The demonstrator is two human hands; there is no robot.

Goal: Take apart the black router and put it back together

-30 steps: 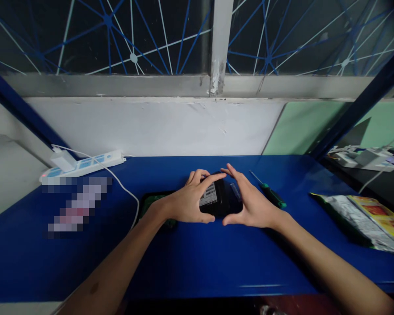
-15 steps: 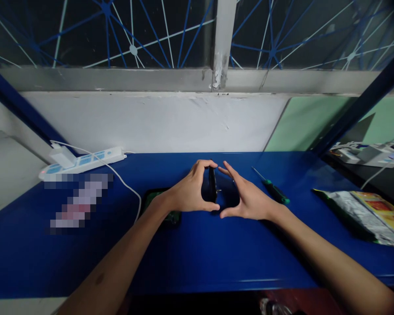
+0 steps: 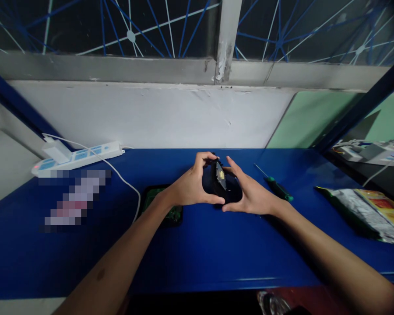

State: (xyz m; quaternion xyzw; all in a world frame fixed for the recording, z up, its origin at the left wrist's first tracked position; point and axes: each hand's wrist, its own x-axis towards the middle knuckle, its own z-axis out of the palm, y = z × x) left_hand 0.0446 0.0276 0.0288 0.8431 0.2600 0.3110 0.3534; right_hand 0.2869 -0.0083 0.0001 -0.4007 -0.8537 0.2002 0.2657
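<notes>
A thin black panel [image 3: 221, 178] is held up on edge above the blue table, with a greyish plate and a yellowish spot showing on its face. My left hand [image 3: 193, 183] grips its left side, fingers at the top and thumb at the bottom. My right hand [image 3: 249, 188] curves around the panel's right side with fingers and thumb apart; whether a fingertip touches the panel I cannot tell. Behind my left wrist lies a black tray-like casing [image 3: 175, 222] with green inside, partly hidden by the forearm. A green-handled screwdriver [image 3: 278, 189] rests beyond my right wrist.
A white power strip [image 3: 82, 158] with a plugged-in adapter lies at the back left; its white cable [image 3: 124, 181] runs toward the casing. A blurred-out item [image 3: 79, 197] is in front. On the right lies a silver and yellow packet [image 3: 367, 212]. A wall [image 3: 170, 113] stands behind.
The panel has turned from edge-on so its face with the yellowish spot now shows. My right hand has come slightly closer around it. The view has shifted a little.
</notes>
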